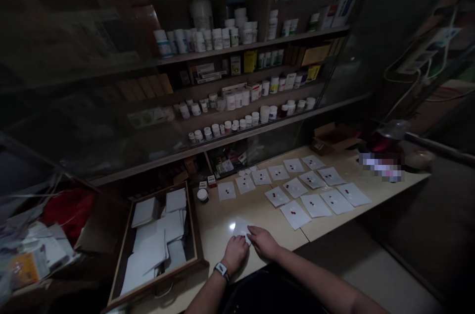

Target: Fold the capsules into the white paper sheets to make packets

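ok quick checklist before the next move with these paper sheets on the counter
Left hand and right hand both at the paper sheet: ok
What lies on that sheet under the hands: cannot tell, hidden
Red pills on the nearest laid-out sheets: ok
Pills on the farthest sheets: cannot tell, too small and dim
Spare white paper sheets in the wooden drawer: ok
Laid-out sheets lying fully on the counter: ok
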Tool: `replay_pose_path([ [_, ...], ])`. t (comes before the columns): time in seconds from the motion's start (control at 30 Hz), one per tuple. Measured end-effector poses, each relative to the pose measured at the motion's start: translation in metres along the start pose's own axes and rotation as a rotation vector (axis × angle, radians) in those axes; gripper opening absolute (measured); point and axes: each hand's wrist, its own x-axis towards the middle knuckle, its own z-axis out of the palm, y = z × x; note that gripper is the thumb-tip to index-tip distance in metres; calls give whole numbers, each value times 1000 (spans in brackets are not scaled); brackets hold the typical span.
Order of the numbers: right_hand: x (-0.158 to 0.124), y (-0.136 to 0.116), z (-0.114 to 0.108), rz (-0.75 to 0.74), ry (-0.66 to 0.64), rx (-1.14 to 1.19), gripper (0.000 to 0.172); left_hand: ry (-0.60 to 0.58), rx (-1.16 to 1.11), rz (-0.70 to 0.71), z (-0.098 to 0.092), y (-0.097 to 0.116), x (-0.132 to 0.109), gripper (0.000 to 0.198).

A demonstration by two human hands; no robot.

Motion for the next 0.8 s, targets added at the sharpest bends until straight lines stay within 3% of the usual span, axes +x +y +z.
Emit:
replay_pose_path([
  [0.23, 2, 0, -1, 60, -25, 27, 32, 193, -272, -366, -5, 1, -8, 20],
  [0.5, 16, -5, -9, 200, 12, 44, 28, 187, -527, -677, -20, 2, 10, 23],
  [0.8, 38, -1, -16, 296, -13, 20, 20, 157, -546, -792, -24, -1, 20, 28],
])
